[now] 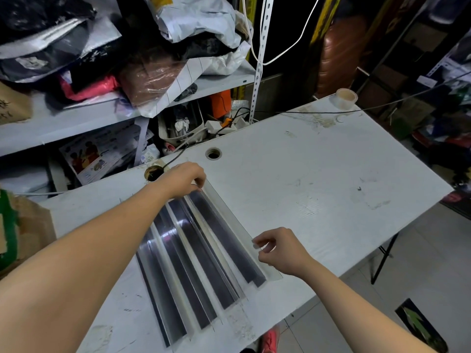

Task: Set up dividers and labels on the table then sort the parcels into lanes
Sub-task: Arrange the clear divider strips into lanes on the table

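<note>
Several long L-shaped divider strips, dark on one face and clear-edged, lie side by side on the white table, running from its middle towards the near edge. My left hand pinches the far end of the rightmost divider. My right hand hovers at that divider's near part with fingers curled; whether it touches the strip is unclear. Parcels in plastic mailers are piled on the shelf behind the table.
A roll of clear tape stands at the table's far corner. Two cable holes pierce the table top; a black cable crosses its far edge. A cardboard box sits at the left. Cluttered shelving rises behind; tiled floor lies to the right.
</note>
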Demonstrator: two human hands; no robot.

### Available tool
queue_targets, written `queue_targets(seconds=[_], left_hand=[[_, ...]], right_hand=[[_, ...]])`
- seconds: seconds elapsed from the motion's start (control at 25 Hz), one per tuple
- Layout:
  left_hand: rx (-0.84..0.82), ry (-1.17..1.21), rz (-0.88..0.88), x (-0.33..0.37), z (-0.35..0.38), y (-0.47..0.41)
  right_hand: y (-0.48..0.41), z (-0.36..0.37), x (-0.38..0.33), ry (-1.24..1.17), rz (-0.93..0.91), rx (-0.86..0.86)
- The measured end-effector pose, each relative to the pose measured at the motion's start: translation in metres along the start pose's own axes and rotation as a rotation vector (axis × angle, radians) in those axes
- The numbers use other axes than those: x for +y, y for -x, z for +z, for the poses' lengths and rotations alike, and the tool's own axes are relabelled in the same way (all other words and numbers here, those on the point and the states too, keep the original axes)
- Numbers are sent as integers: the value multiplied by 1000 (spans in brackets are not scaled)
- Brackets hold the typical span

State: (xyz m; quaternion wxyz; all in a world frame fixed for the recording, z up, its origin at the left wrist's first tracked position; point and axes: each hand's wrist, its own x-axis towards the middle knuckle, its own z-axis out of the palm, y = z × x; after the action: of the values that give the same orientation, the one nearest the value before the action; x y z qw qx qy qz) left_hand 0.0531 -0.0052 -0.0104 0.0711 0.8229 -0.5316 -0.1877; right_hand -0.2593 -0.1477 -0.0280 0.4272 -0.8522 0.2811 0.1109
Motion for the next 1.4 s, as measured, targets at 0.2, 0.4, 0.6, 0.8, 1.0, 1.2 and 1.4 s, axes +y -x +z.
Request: queue_targets(seconds=[0.2,0.4,0.6,0.8,1.0,1.2,1.4], left_hand=[[69,2,-34,-8,-18,-15],[128,24,-71,4,-26,-39],[139,25,-93,35,-35,-86],[139,0,-95,97,-41,-153],[119,-73,-59,154,-55,-230],[143,-117,-41,200,-65,-306],[144,-132,32,249,-67,-379]], right_hand=[[2,-20,10,44,7,-4],[2,-44,29,68,6,-3],[-1,-81,58,87,-11,4],[-14,-145,109,62,-37,30],[-31,-219,158,68,-47,88],[-45,-288,197,74,-57,163],[-58,-327,242,33,-43,243]])
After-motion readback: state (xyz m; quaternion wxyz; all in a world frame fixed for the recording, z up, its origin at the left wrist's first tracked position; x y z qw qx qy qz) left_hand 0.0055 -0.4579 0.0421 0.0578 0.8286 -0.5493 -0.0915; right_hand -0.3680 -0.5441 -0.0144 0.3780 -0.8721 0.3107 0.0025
